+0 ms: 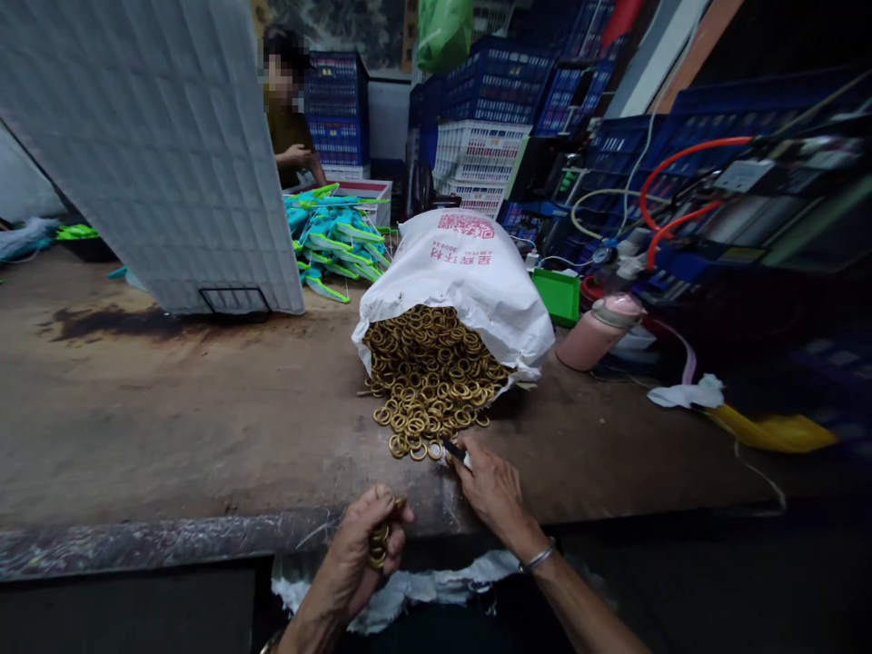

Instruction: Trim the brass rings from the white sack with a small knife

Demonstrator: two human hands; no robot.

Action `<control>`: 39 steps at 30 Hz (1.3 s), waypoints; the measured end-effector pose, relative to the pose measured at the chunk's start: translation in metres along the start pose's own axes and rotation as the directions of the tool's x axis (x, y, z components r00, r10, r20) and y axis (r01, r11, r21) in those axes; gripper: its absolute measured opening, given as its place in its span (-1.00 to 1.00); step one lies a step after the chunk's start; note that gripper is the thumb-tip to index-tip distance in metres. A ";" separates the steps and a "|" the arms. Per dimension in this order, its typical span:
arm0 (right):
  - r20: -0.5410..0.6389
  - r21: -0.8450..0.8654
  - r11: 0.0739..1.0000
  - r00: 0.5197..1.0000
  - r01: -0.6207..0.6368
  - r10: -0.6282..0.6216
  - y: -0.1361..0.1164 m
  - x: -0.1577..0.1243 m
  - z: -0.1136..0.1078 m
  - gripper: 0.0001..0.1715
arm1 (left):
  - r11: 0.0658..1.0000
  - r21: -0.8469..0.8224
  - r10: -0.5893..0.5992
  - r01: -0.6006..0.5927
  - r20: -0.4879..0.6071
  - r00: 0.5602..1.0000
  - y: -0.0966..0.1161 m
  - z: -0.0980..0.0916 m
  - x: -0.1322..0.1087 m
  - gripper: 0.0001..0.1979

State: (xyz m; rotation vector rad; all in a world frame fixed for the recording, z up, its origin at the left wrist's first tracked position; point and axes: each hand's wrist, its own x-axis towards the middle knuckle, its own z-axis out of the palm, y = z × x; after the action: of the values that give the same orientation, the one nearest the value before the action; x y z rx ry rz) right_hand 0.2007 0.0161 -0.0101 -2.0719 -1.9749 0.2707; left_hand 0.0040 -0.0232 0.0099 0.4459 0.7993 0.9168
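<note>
A white woven sack (463, 263) with red print lies on its side, its mouth facing me. Gold-coloured rings (436, 372) spill out of it onto the wooden table. My left hand (364, 545), at the table's front edge, is closed around several of these rings (379, 545). Just in front of the pile, my right hand (489, 486) grips a small tool with a black tip (452, 449) and a whitish part by the fingers; its kind is unclear. The tip points at the nearest rings. A bracelet circles my right wrist.
A tall white ribbed panel (183, 154) stands at left. Behind the sack lies a heap of turquoise and green plastic pieces (333, 236), with a person (290, 118) beyond. A pink bottle (599, 331), a green tray (557, 295) and red hoses (647, 195) are at right; stacked crates (480, 150) stand behind.
</note>
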 end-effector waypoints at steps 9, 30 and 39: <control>0.034 0.445 0.891 0.997 -0.083 0.076 -0.008 0.005 0.004 -0.87 | 0.986 -0.146 -0.083 0.082 0.003 0.997 0.002 -0.001 0.005 -0.78; 0.290 0.844 0.479 0.957 -0.243 -0.027 -0.080 -0.014 0.003 -0.76 | 0.838 0.473 0.431 -0.272 -0.268 0.862 -0.004 0.002 0.012 -0.72; 0.301 0.821 0.542 0.943 -0.180 -0.142 -0.077 -0.012 0.002 -0.63 | 0.513 0.757 0.598 -0.405 0.023 0.801 -0.004 -0.008 0.009 -0.79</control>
State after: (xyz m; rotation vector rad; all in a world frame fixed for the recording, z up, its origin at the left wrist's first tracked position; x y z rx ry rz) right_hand 0.1264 0.0073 0.0121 -1.4149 -1.4485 1.3732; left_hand 0.0032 -0.0174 -0.0018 1.3770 1.3120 1.1865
